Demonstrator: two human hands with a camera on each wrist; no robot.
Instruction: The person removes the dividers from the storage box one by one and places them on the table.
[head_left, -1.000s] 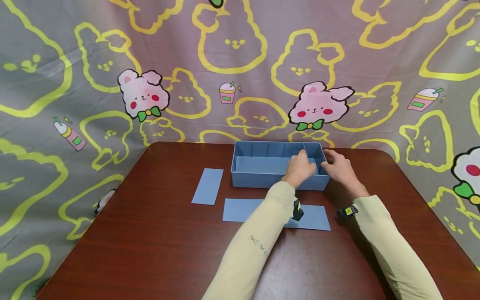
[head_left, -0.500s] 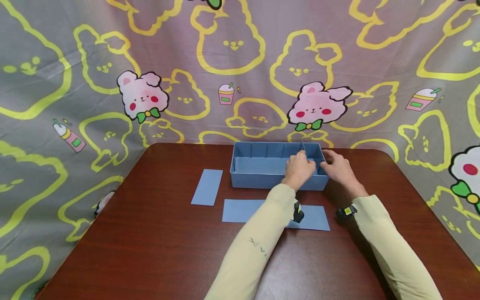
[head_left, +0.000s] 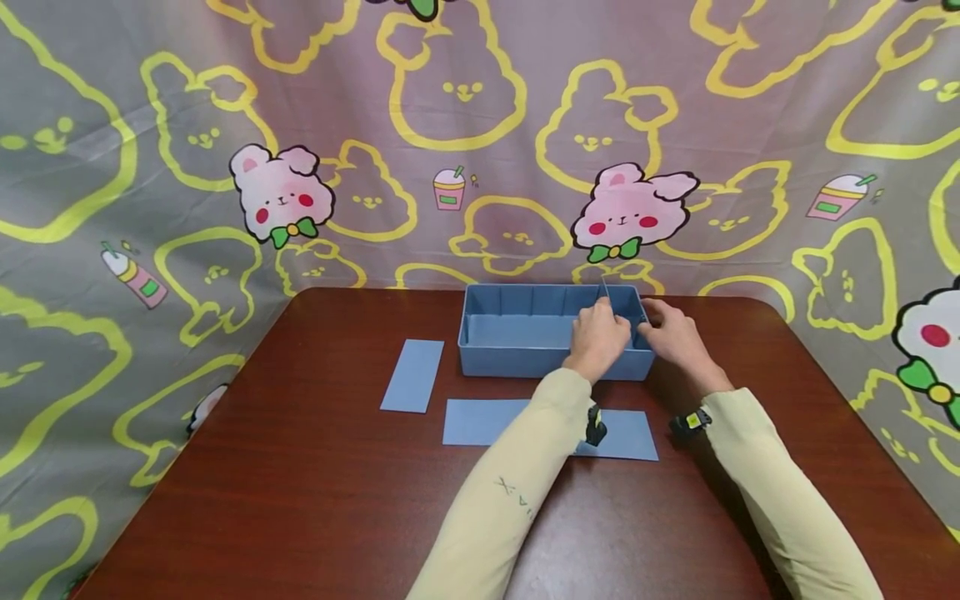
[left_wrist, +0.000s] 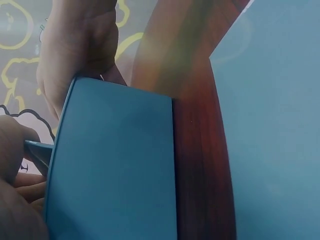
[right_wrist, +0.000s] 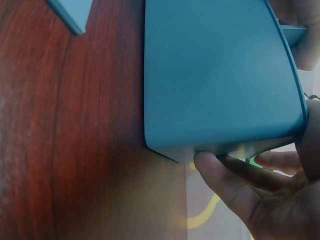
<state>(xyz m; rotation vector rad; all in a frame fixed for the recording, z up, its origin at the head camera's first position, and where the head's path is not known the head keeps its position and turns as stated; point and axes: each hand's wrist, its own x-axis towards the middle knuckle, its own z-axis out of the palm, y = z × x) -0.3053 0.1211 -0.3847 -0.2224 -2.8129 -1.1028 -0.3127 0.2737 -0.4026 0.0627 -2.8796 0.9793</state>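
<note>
A blue plastic box (head_left: 517,363) with slotted walls sits at the table's far middle. My left hand (head_left: 597,337) reaches into its right part and pinches a thin blue divider (head_left: 605,293) that stands upright across the box. The divider's edge (left_wrist: 38,149) shows beside my left fingers (left_wrist: 15,200) in the left wrist view. My right hand (head_left: 670,337) grips the box's right end, thumb at the rim. Its fingers (right_wrist: 235,175) lie along the end wall of the box (right_wrist: 215,75).
Two flat blue panels lie on the dark red table (head_left: 300,500): a short one (head_left: 412,386) left of the box and a long one (head_left: 487,421) in front of it, partly under my left forearm. A cartoon-print cloth (head_left: 480,125) hangs behind.
</note>
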